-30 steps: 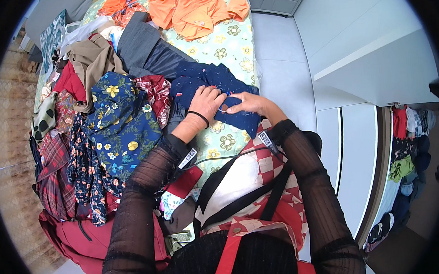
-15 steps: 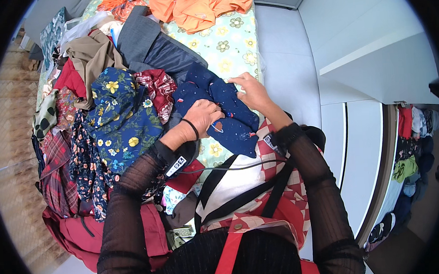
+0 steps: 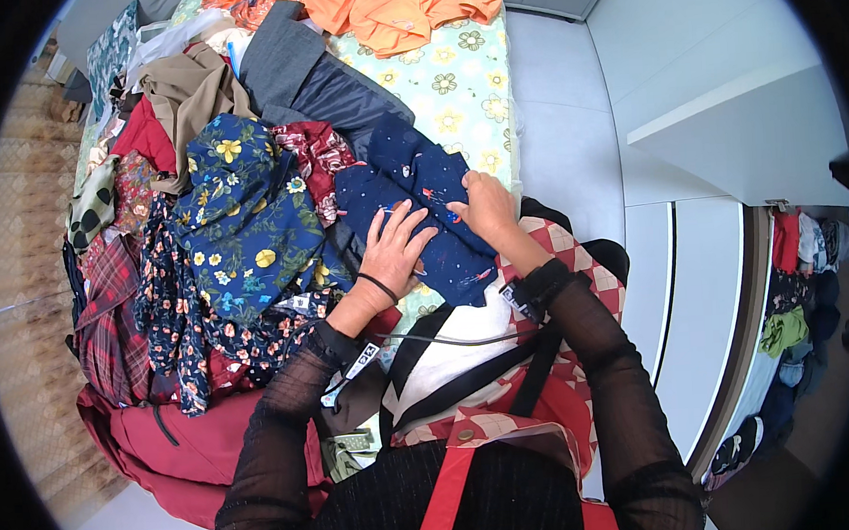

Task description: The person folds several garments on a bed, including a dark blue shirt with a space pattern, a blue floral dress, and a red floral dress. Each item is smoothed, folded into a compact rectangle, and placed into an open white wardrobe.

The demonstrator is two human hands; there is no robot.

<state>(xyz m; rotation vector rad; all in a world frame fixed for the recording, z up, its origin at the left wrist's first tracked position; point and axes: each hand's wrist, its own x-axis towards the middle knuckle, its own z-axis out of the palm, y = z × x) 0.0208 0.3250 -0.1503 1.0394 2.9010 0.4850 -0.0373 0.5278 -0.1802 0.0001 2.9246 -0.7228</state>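
A navy garment point(image 3: 456, 261) with small printed motifs lies folded in front of me on the bed. My left hand point(image 3: 395, 249) rests on it with the fingers spread flat. At its right edge, the curled fingers of my right hand point(image 3: 494, 209) grip the cloth, with the thumb on top. Just left of the garment are a dark red patterned cloth point(image 3: 315, 156) and a blue floral garment point(image 3: 239, 212). Dark grey trousers point(image 3: 324, 83) extend away behind it.
Piled clothes cover the bed's left side, including a tan garment point(image 3: 194, 85), a plaid one point(image 3: 111, 320) and a maroon one point(image 3: 199, 454). Orange clothes point(image 3: 397, 12) lie at the far end of the flowered bedsheet point(image 3: 473, 99). An open wardrobe point(image 3: 786, 294) stands at right.
My left hand has opened from a curled grip to spread fingers on the navy garment. My right hand has moved slightly nearer, and its fingers have curled in at the garment's edge.
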